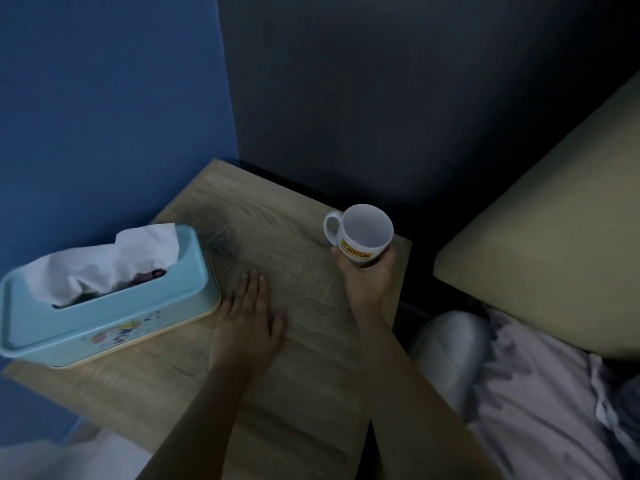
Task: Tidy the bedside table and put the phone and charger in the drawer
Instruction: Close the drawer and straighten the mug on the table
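The wooden bedside table (277, 220) fills the middle of the head view. My right hand (367, 282) grips the base of a white mug (363, 230) with a yellow label, at the table's far right edge; the mug is upright, empty, its handle pointing left. My left hand (247, 313) lies flat on the tabletop, fingers together, holding nothing, just right of a light blue tissue box (114, 317). A white tissue (110, 261) sticks out of the box. No phone, charger or drawer is in view.
Blue wall at the left, dark wall behind the table. A beige headboard (554, 220) and a bed with pale patterned bedding (526, 393) lie to the right, with a dark gap between table and bed.
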